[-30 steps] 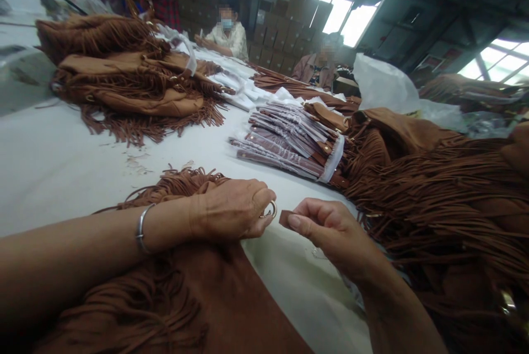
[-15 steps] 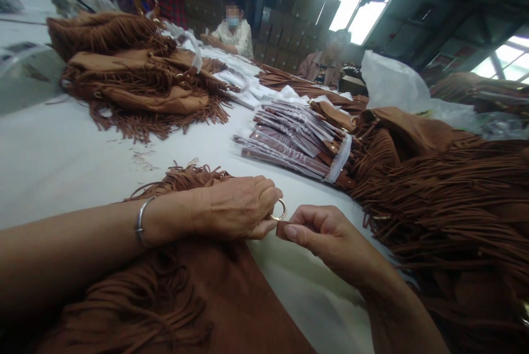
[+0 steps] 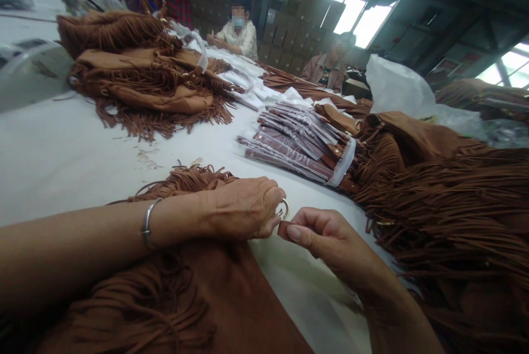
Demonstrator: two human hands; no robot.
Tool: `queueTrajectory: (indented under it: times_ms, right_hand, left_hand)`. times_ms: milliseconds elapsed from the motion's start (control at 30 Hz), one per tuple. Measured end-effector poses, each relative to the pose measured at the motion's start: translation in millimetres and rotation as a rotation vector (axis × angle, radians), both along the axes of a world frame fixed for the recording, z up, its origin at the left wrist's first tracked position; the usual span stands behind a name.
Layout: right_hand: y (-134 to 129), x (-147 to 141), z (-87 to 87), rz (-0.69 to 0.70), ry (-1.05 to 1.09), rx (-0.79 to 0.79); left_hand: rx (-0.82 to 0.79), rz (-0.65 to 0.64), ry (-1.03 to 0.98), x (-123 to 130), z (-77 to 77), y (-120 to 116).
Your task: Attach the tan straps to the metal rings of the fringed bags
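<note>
Head view shows hands (image 3: 237,209) above a white table (image 3: 66,161), boxes (image 3: 286,37) stacked beyond.

Red-and-black plaid apron (image 3: 179,7)

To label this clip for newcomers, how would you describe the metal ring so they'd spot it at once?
On the white table, find the near fringed brown piece, then the left hand above it, behind a silver bangle. The ring pokes from its fingertips: shiny and curved, unlike the flat brown tab in the right hand.
</note>
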State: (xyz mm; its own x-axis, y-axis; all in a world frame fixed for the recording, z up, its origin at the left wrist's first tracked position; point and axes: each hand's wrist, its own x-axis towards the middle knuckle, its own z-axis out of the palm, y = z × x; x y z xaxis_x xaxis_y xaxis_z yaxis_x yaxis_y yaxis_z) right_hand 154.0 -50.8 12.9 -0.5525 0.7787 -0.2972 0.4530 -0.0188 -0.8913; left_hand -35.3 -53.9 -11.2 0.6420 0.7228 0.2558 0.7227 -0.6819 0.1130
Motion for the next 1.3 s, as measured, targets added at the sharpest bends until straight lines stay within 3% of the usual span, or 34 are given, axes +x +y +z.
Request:
queueTrajectory:
  times_ms: [233, 433, 533, 1033, 1300]
  right_hand:
    - [-3, -6, -1.2, -0.048, -0.012, 0.109]
    - [-17, -20, -0.9, -0.187, -0.414, 0.583]
    - [-24, -25, -1.3, -0.172, -0.505, 0.698]
    - [-25, -28, -4.0, -0.264, -0.398, 0.658]
    - [-17, -27, -12.8, -0.321, -0.059, 0.432]
  left_hand:
    - [-0.018, -0.002, -0.049, -4, 0.6, 4]
    - [0.094, 0.090, -0.074, -3, -8.5, 6]
    - [0.087, 0.112, -0.078, -2, -10.9, 6]
    - [0.169, 0.129, -0.049, 1, -10.0, 6]
    - [0.198, 0.118, -0.037, 0, -10.2, 7]
